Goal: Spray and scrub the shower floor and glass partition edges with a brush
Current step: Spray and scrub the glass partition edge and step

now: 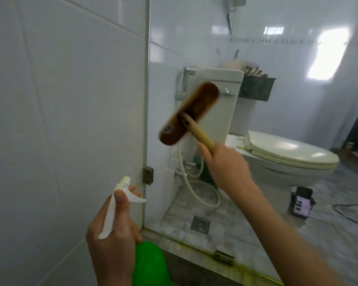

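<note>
My right hand [228, 168] grips the yellowish handle of a brown scrub brush [189, 113]. The brush head is raised and tilted against the glass partition [256, 48], close to the partition's vertical edge [147, 100] by the white tiled wall. My left hand [114, 230] holds a green spray bottle [150, 263] by its white trigger head [123, 195], nozzle pointing up toward the wall edge. A greenish streak runs along the bottom rail [196, 252] of the glass. The brush looks blurred.
Behind the glass stand a white toilet [287, 153] with its lid down, a bidet hose [194, 188], a floor drain [201, 223] and a dark wall basket [255, 88]. Metal glass clamps [148, 175] hold the panel. A small dark container [302, 201] and a cable lie on the floor.
</note>
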